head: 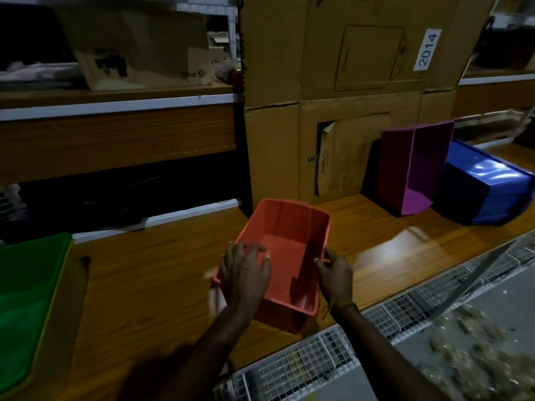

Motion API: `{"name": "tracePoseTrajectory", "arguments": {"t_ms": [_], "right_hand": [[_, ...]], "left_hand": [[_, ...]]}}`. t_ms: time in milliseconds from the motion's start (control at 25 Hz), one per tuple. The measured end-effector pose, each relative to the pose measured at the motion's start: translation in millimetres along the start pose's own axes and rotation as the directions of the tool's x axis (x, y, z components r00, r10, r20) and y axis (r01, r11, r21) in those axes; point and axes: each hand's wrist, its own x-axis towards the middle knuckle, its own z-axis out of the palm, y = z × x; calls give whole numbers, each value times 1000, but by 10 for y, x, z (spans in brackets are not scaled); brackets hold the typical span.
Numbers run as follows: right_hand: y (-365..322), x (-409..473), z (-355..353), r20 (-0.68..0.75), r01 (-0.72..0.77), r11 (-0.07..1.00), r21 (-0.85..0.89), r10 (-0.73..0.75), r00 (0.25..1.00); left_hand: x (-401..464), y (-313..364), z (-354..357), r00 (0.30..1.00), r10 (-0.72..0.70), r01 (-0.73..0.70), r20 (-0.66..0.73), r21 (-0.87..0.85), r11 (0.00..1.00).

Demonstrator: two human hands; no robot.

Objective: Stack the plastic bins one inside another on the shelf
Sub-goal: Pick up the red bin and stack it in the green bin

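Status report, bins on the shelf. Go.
Both hands on the red bin: left hand over its left rim, right hand on the right rim. Purple bin and blue bin tipped over, far right. Nothing between.

shelf (162,270) bare mid, cardboard box (333,111) behind

The scene is viewed from a single head-worn, wide-angle camera, aimed forward and steeply down at the wooden shelf (162,270). The shelf is seen from close range, tilted in the picture, with cardboard boxes (341,96) rising behind it.
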Motion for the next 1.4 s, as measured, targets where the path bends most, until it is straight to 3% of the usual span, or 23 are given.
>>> {"name": "tracePoseTrajectory", "arguments": {"t_ms": [120,200,320,440,640,760,1000,1160,1400], "right_hand": [[-178,-181,-63,-63,-29,997,73,33,997],[-211,-292,-85,-96,-67,989,133,80,992],[-245,-399,-136,-123,-101,968,231,132,984],[-347,-377,-273,-165,-104,944,314,162,973],[-643,-161,-573,-173,-38,851,523,149,974],[-723,-1,-636,-186,6,829,559,118,976],[-777,99,-643,-174,-27,794,607,166,971],[-655,33,-587,-126,-39,846,532,125,984],[-300,-116,-374,28,-195,899,392,201,979]], "left_hand": [[59,-184,-194,975,-207,206,78,24,978],[56,-233,-237,962,-253,255,100,-6,967],[74,-236,-292,955,-280,289,97,-99,952],[143,-126,-444,956,-279,294,91,-295,909],[348,111,-759,951,-307,264,30,-596,758],[414,260,-837,948,-317,241,18,-691,681],[367,409,-889,954,-299,212,5,-715,666],[303,222,-764,955,-297,234,15,-654,720],[98,-99,-512,908,-345,418,236,-526,740]]}}
